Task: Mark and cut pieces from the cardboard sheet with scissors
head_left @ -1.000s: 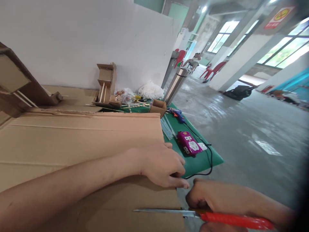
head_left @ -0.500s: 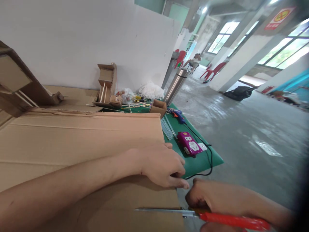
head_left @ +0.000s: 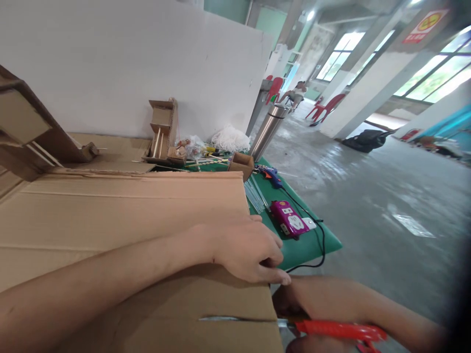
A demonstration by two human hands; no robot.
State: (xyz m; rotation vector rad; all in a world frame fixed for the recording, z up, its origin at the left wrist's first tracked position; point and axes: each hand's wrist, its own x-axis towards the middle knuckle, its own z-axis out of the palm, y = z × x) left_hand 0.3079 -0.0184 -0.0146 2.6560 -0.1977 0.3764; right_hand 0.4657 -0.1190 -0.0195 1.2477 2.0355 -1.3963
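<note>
A large brown cardboard sheet (head_left: 121, 208) lies in front of me, with a fold across it. My left hand (head_left: 248, 250) rests on its right part, fingers curled over the edge and thumb pointing right. At the lower right, my right hand (head_left: 312, 304) is closed round the red handles of a pair of scissors (head_left: 338, 329). Their blades reach left into the near part of the cardboard, along a short slit. The tip of one blade shows on top; the rest is partly hidden by the cardboard.
A purple power strip (head_left: 289, 218), clear glue sticks (head_left: 255, 193) and a blue glue gun (head_left: 271, 175) lie on the green table cover (head_left: 312, 250). Behind them stand a steel flask (head_left: 268, 131) and a small cardboard box (head_left: 241, 164). Cardboard structures (head_left: 162, 130) stand further back. A person (head_left: 295, 93) sits far off.
My right hand and the scissors have moved left, further into the cardboard, and the blade has sunk partly into the slit. The left hand has stayed almost in place.
</note>
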